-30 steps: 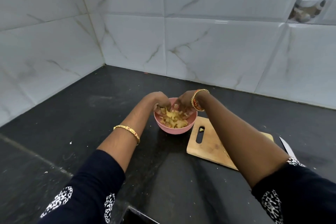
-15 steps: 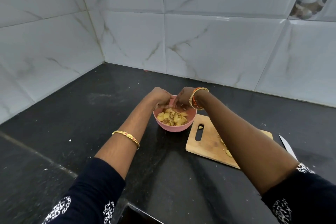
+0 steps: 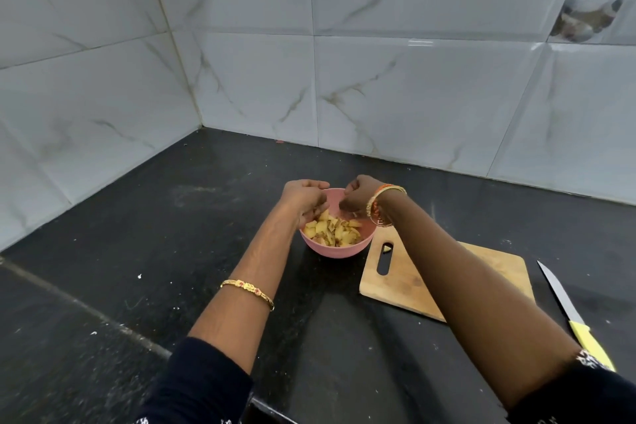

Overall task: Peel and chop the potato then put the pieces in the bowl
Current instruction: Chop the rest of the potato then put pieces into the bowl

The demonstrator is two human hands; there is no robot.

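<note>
White marble-look tiles [image 3: 395,89] line two walls that meet in a corner behind a black speckled surface [image 3: 172,251]. Near its middle stands a pink bowl [image 3: 330,249], filled with yellow potato pieces [image 3: 332,234], some with bits of brown skin among them.

Both hands hover over the bowl. The left hand [image 3: 303,200] is at the bowl's left rim with its fingers curled down toward the pieces; whether that grip pinches a piece or is merely bent I cannot tell, since the fingertips are hidden behind the hand. The right hand [image 3: 359,196] is above the bowl's far right rim, its fingers bunched and pointing down into the bowl; whether they pinch anything I cannot tell either.

A gold bangle [image 3: 247,287] sits on the left forearm, and orange and gold bangles [image 3: 380,205] ring the right wrist. Dark sleeves with white patterned cuffs cover both upper arms.

Just right of the bowl lies a wooden board [image 3: 402,280] with a slot handle; the right forearm crosses over it. One small potato piece [image 3: 388,249] lies at the slot's far end. A knife [image 3: 564,303] with a yellow handle lies on the surface right of the board.
</note>
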